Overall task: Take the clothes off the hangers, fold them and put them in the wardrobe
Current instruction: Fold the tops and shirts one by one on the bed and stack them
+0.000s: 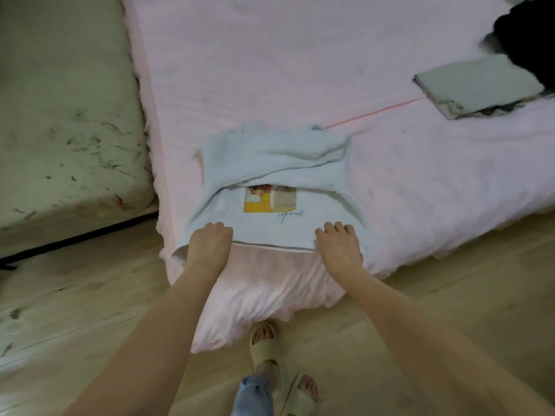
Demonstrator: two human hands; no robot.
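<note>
A white T-shirt (270,163) with a yellow printed square lies partly folded on the near corner of the pink bed (300,55). Its sleeves are folded across the upper part. My left hand (210,241) grips the shirt's near edge on the left, fingers curled over the cloth. My right hand (338,243) grips the same edge on the right. A folded grey garment (480,82) lies on the bed at the far right, with a black garment (528,34) beyond it. No hanger and no wardrobe are in view.
A stained pale mattress (66,115) lies on the floor to the left of the bed. A thin orange cord (375,112) runs across the sheet. My sandalled feet (270,349) stand on the wooden floor at the bed's corner.
</note>
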